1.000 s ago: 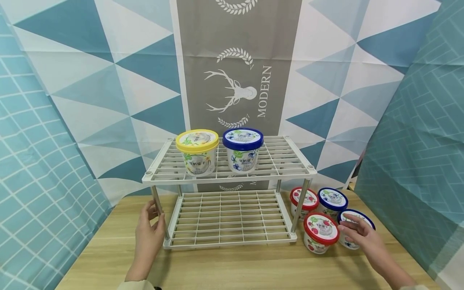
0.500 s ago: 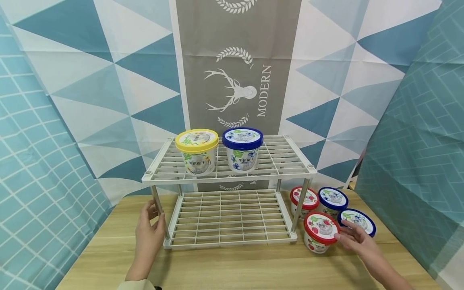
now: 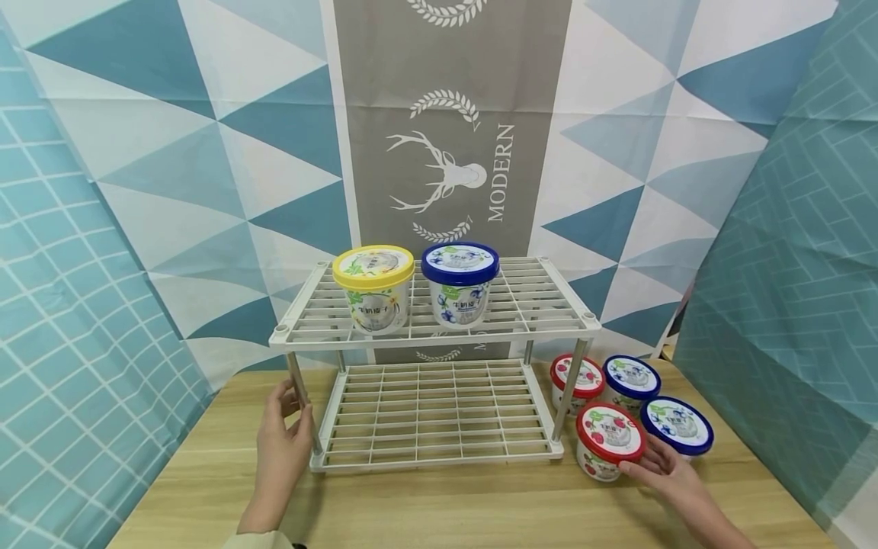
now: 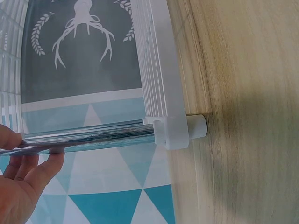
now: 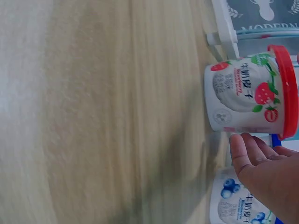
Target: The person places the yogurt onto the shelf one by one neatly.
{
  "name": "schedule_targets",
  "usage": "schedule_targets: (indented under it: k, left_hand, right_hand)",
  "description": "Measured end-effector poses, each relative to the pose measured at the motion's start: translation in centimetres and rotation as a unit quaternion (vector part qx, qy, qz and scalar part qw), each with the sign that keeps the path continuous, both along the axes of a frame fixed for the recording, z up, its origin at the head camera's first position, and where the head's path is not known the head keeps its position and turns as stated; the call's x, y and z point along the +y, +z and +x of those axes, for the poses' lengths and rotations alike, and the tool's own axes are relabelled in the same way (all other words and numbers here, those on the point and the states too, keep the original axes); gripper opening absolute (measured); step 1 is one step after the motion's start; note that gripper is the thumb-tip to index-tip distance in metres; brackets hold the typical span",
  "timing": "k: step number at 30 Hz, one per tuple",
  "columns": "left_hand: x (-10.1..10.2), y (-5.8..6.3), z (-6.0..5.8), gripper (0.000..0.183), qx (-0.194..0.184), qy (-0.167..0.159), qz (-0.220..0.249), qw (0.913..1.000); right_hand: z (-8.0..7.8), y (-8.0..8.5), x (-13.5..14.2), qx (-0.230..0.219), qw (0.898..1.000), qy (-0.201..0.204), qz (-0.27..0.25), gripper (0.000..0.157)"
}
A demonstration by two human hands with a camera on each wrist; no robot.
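Note:
My left hand holds the front left metal post of a white two-tier rack, thumb on one side and fingertips on the other. My right hand is beside the front red-lidded strawberry tub. In the head view its thumb is at the lid's rim. The right wrist view shows its fingers fairly straight, reaching between this tub and the blue-lidded blueberry tub to its right.
A yellow-lidded tub and a blue-lidded tub stand on the upper shelf. Another red-lidded tub and blue-lidded tub are behind the front pair, close to the rack's right side. Patterned cloth hangs behind the wooden table.
My right hand has moved left and slightly down, from over the front blue-lidded tub to the side of the front red-lidded one. The left hand stays on the post.

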State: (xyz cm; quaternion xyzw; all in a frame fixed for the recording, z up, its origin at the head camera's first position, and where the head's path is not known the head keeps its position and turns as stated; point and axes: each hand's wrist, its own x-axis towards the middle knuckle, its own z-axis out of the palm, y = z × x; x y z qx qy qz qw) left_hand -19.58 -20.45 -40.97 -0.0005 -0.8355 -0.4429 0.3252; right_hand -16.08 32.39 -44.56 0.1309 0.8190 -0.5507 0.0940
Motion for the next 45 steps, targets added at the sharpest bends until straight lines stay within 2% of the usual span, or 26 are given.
schedule_targets:
  k: [6, 17, 27, 37, 45]
  left_hand:
    - [0.0, 0.0, -0.1, 0.048, 0.002, -0.001, 0.001, 1.0000]
    - [0.0, 0.0, 0.0, 0.048, 0.005, 0.000, -0.001, 1.0000]
    - [0.0, 0.1, -0.1, 0.048, -0.001, -0.005, 0.010, 0.9999]
    - [0.0, 0.0, -0.1, 0.048, 0.004, -0.003, 0.003, 1.0000]
    - [-0.1, -0.1, -0.1, 0.049, 0.004, -0.001, 0.002, 1.0000]
  right_hand:
    - [-0.5, -0.7, -0.5, 0.000, 1.000, -0.001, 0.019, 0.106]
    - [-1.1, -0.9, -1.3, 0.011, 0.999, -0.002, 0.036, 0.113]
    - [-1.6, -1.7, -1.5, 0.028, 0.998, -0.006, 0.056, 0.103]
    - [-2.0, -2.2, -1.7, 0.008, 0.999, -0.015, 0.046, 0.122]
    - [-2.2, -2.6, -1.8, 0.031, 0.998, -0.028, 0.042, 0.122]
